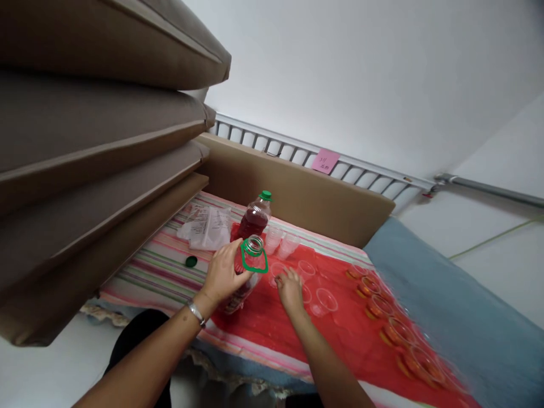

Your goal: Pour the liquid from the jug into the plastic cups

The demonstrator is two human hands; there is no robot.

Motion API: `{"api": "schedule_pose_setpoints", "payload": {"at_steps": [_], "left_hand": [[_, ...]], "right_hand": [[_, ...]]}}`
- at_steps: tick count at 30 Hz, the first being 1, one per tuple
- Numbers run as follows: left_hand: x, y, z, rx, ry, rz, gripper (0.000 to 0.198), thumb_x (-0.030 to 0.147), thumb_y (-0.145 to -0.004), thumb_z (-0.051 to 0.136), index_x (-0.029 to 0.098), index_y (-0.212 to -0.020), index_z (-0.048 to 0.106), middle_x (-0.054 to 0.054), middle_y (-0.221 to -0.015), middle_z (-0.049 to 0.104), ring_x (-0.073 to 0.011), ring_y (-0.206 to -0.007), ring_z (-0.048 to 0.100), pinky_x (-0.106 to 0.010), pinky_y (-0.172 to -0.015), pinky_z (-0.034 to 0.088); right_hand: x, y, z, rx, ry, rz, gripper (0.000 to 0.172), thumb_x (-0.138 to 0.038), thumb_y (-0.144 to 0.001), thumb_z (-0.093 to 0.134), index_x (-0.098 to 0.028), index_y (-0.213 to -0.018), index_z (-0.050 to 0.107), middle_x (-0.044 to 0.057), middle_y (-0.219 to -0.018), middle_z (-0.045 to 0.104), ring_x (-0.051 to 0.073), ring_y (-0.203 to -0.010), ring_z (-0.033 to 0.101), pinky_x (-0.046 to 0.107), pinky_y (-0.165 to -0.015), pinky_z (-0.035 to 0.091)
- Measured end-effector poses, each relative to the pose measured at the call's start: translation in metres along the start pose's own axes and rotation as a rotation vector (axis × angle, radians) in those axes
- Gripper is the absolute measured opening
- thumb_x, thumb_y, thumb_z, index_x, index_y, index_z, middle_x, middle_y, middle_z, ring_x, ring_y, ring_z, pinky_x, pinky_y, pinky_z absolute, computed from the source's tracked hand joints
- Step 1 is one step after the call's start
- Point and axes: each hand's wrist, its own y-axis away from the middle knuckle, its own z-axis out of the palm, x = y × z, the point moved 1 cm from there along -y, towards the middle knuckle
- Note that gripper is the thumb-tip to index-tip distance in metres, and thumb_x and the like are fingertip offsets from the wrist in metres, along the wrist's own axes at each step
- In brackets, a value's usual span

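My left hand (224,271) is wrapped round an uncapped clear bottle (244,292) with a green carrying ring at its neck; its mouth is open. Fingers closed at the rim of a clear plastic cup (278,271), my right hand (290,289) is just right of the bottle and hides part of that cup. Around it stand several more clear cups, among them a cup (326,301) to the right. A second bottle (255,216) of dark red drink, green-capped, stands behind. A loose green cap (191,261) lies to the left.
Two stacks of clear cups (280,242) stand by the capped bottle. Rows of cups with orange contents (399,331) line the right side of the red sheet (272,340). A plastic bag (208,226) lies back left. Stacked brown cushions (97,130) loom at left; a radiator (297,154) is behind.
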Motion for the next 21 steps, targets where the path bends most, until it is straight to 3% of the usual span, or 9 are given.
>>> {"api": "schedule_pose_setpoints", "payload": {"at_steps": [4, 7, 13, 17, 21], "left_hand": [[0.000, 0.000, 0.000, -0.020, -0.001, 0.002, 0.064, 0.038, -0.077, 0.066, 0.019, -0.134, 0.044, -0.015, -0.131, 0.059, -0.0313, -0.120, 0.056, -0.049, -0.100, 0.044], [0.001, 0.000, -0.001, -0.021, -0.010, -0.002, 0.065, 0.037, -0.077, 0.066, 0.018, -0.134, 0.043, -0.016, -0.131, 0.059, -0.0308, -0.121, 0.055, -0.049, -0.101, 0.043], [0.002, -0.001, -0.004, -0.030, -0.028, -0.003, 0.064, 0.034, -0.075, 0.067, 0.016, -0.133, 0.045, -0.016, -0.130, 0.060, -0.0301, -0.119, 0.056, -0.047, -0.101, 0.044], [-0.001, -0.001, -0.002, -0.025, -0.049, 0.021, 0.062, 0.034, -0.077, 0.066, 0.015, -0.132, 0.045, -0.016, -0.130, 0.060, -0.0299, -0.118, 0.057, -0.047, -0.101, 0.044], [-0.004, 0.000, 0.000, -0.012, -0.074, 0.035, 0.062, 0.036, -0.078, 0.065, 0.017, -0.133, 0.044, -0.016, -0.129, 0.060, -0.0309, -0.119, 0.057, -0.048, -0.100, 0.045]], "right_hand": [[-0.001, -0.005, 0.004, 0.035, -0.014, -0.014, 0.023, -0.024, -0.088, 0.054, -0.020, -0.095, 0.075, 0.011, -0.125, 0.064, 0.027, -0.124, 0.050, 0.042, -0.104, 0.035], [0.006, -0.004, -0.001, 0.066, -0.033, -0.022, 0.027, -0.028, -0.087, 0.054, -0.019, -0.104, 0.072, 0.014, -0.126, 0.063, 0.028, -0.124, 0.050, 0.044, -0.104, 0.036], [0.053, 0.042, -0.008, 0.278, -0.137, 0.047, 0.040, -0.037, -0.085, 0.053, -0.014, -0.115, 0.066, 0.020, -0.137, 0.053, 0.034, -0.128, 0.045, 0.051, -0.102, 0.037], [0.073, 0.067, -0.002, 0.207, -0.097, 0.159, 0.027, -0.031, -0.084, 0.054, -0.015, -0.095, 0.072, 0.022, -0.137, 0.052, 0.037, -0.124, 0.049, 0.053, -0.098, 0.041], [0.069, 0.069, -0.003, 0.143, -0.130, 0.124, 0.020, -0.024, -0.083, 0.055, -0.016, -0.082, 0.073, 0.019, -0.127, 0.060, 0.033, -0.122, 0.053, 0.047, -0.100, 0.042]]}}
